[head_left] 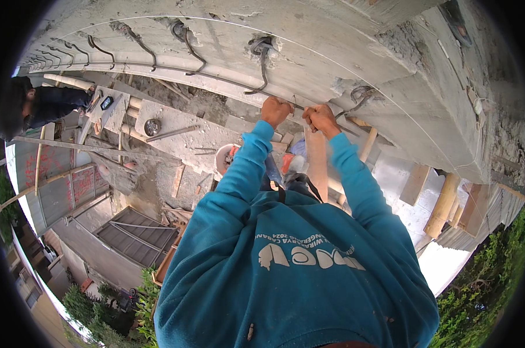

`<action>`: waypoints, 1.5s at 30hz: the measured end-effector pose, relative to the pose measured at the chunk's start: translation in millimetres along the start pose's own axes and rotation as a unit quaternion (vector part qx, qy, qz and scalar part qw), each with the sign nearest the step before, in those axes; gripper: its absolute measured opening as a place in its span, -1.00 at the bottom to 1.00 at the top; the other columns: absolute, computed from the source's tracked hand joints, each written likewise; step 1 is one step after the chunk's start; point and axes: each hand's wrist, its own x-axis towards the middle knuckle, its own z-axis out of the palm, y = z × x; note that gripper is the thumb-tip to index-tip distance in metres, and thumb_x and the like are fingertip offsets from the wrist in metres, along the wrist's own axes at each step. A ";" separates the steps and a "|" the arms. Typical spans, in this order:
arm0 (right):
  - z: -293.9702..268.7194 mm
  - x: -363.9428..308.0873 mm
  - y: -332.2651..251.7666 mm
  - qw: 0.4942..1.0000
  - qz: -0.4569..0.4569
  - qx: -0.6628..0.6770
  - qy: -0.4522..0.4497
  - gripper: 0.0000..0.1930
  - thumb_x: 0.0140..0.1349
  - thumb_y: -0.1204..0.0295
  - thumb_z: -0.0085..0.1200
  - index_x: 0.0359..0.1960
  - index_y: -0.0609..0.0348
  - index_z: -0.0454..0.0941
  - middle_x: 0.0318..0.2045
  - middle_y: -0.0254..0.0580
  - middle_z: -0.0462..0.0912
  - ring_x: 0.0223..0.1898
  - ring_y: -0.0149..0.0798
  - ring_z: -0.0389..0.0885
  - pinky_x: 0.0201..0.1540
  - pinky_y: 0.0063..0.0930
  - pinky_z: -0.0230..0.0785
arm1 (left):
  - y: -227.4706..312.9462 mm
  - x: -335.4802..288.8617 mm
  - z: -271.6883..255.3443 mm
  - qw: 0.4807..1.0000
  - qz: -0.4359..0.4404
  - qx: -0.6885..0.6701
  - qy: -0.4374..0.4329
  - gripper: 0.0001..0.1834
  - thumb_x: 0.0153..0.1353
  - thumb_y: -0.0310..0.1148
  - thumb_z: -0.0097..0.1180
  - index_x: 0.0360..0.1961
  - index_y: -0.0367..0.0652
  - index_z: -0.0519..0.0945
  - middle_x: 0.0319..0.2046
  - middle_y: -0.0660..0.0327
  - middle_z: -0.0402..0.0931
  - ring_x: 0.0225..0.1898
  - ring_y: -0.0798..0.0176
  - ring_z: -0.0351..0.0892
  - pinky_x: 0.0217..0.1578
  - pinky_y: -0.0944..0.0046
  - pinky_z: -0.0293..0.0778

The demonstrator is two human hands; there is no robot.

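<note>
Rough grey concrete rises ahead of me as one long wall, and I place everything by it. Out from the wall's foot lies a pale board, probably set flat to keep loose items within reach. Near the wall's far left end I make out a co-worker. Along the wall's lower edge runs a thin steel bar; bent hooks jut from the face above, their lower ends at or near it, perhaps to support it. Out from the wall, by the board, a pale bucket holds something orange-red. Close against the wall, my left hand and right hand sit slightly apart, fingers curled tight on the bar, seemingly to steady it; whether the right also pinches something smaller, I can't tell. Farther left along the wall, on the board, a round dish holds greyish contents I can't identify.
</note>
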 end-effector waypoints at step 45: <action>89.8 -5.3 38.1 0.891 -0.257 -0.264 0.266 -0.81 0.05 0.30 0.27 -0.46 0.18 0.66 -0.54 -0.07 0.70 -0.39 -0.07 0.74 -0.30 -0.23 0.54 | 52.0 0.6 31.1 0.936 0.044 0.348 0.032 -0.77 -0.06 -0.31 0.22 -0.50 -0.31 0.69 -0.47 -0.11 0.65 -0.34 -0.13 0.68 -0.28 0.05 0.58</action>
